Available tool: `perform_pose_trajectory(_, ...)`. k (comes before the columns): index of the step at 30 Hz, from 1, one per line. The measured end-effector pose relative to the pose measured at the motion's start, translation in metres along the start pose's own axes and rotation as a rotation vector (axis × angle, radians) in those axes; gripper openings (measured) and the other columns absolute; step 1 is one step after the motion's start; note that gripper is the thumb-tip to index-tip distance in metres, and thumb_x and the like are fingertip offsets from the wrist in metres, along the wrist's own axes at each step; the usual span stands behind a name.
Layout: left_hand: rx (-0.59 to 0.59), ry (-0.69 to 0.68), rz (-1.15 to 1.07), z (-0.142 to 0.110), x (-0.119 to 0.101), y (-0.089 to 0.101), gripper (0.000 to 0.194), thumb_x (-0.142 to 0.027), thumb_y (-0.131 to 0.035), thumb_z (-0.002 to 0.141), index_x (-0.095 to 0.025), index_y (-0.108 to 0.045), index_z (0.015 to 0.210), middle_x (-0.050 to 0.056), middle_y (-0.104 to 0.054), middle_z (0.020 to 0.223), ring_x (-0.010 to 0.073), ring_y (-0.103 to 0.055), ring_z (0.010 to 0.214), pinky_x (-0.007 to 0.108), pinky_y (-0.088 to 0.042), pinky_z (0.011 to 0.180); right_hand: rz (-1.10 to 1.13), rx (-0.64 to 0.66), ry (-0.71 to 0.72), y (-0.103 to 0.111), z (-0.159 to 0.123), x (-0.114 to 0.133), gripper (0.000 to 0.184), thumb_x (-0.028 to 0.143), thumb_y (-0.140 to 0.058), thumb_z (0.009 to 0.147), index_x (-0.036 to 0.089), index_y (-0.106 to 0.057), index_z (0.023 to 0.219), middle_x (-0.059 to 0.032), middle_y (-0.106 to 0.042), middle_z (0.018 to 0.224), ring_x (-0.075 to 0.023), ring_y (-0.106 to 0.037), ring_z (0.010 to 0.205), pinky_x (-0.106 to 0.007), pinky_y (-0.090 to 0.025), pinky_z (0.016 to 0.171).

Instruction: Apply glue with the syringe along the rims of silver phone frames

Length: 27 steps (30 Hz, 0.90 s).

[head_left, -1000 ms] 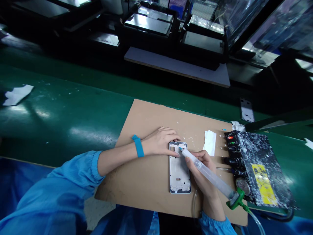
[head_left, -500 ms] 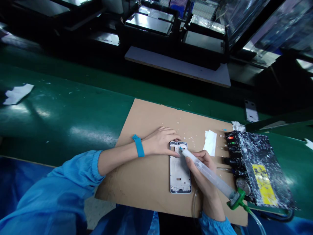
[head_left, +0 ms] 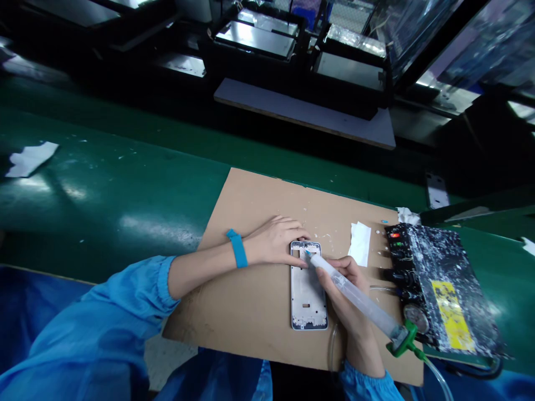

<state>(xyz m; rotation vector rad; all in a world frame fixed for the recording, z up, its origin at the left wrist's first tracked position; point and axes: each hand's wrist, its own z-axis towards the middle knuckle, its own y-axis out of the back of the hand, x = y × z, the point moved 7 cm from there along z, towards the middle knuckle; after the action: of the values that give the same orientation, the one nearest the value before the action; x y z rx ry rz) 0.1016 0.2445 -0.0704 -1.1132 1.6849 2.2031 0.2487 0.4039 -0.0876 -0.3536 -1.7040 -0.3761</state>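
Note:
A metal phone mid-frame (head_left: 308, 295) lies lengthwise on a brown cardboard sheet (head_left: 234, 301). My left hand (head_left: 278, 242) steadies its upper left edge between fingers and thumb, with a blue wrist strap (head_left: 238, 249) on that wrist. My right hand (head_left: 340, 284) grips a clear dispensing syringe (head_left: 359, 298) filled with white paste. The syringe's blue tip (head_left: 307, 253) sits at the frame's upper part, and whether it touches the metal is hard to tell. Part of the frame is hidden under both hands.
A paint-spattered black dispenser controller (head_left: 443, 284) with lit indicators stands right of the cardboard, beside a white paper wipe (head_left: 359, 243). A clear air hose (head_left: 434, 376) runs from the syringe's green coupler (head_left: 403, 341). A metal part (head_left: 437, 190) rides the green conveyor belt (head_left: 104, 211).
The metal part on the far side of the belt has moved steadily right. My hands, the syringe and the phone frame have barely moved.

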Motion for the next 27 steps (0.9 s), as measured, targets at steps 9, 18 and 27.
perform_pose_trajectory(9,-0.004,0.002,0.008,0.0005,-0.0012,0.0005,0.061,-0.067,-0.094,0.089,-0.024,-0.077,0.129,0.006,-0.081,0.124,0.0293,-0.075,0.117,0.042,-0.051,0.104,0.000,0.003,-0.008,-0.0019,0.0000,0.0022,0.039,0.050,-0.098,0.085,0.023,-0.071,0.093,-0.0058,-0.078,0.082,-0.0197,-0.070,0.067,-0.029,-0.057,0.058)
perform_pose_trajectory(18,0.007,0.017,-0.019,-0.0001,-0.0004,0.0009,0.058,-0.072,-0.086,0.094,-0.027,-0.076,0.130,0.006,-0.081,0.125,0.0297,-0.074,0.119,0.044,-0.050,0.105,0.001,0.007,-0.012,-0.0017,0.0002,0.0027,0.039,0.050,-0.098,0.085,0.023,-0.073,0.094,-0.0056,-0.079,0.083,-0.0204,-0.071,0.068,-0.030,-0.058,0.058)
perform_pose_trajectory(27,-0.001,0.008,-0.021,-0.0006,0.0007,-0.0004,0.060,-0.074,-0.084,0.094,-0.027,-0.076,0.130,0.007,-0.081,0.125,0.0301,-0.074,0.118,0.044,-0.051,0.105,-0.003,-0.006,0.006,-0.0021,0.0007,0.0049,0.038,0.051,-0.097,0.086,0.024,-0.072,0.093,-0.0042,-0.077,0.080,-0.0204,-0.070,0.065,-0.031,-0.056,0.055)
